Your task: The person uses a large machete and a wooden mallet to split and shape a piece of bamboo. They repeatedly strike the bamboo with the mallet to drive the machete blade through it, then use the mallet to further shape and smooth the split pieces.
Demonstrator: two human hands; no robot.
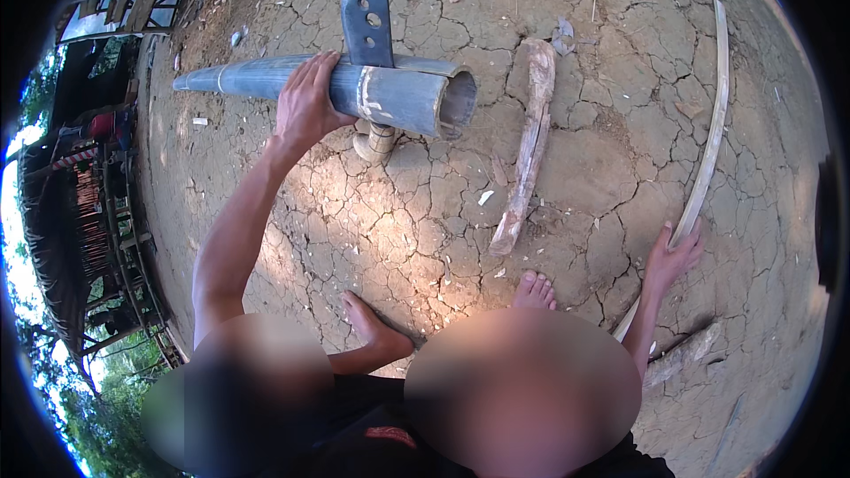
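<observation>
My left hand (308, 99) is wrapped over a thick grey-green bamboo pole (404, 99), just behind its open, hollow near end. A dark cleaver blade (356, 34) with several round holes stands up through the split in the pole, close to my fingers. Its curved tan handle (379, 143) shows below the pole. On the right, my right hand (673, 258) is closed around a long, pale, slightly bowed bamboo strip (710, 137). Part of the strip's lower length is hidden by my forearm.
A rough wooden stick (532, 137) lies on the cracked dry ground (602, 186) between my hands. My bare feet are near the lower middle. Another wood piece (695, 356) lies beside my right forearm. A pole-framed shelter (93, 221) stands at the far left.
</observation>
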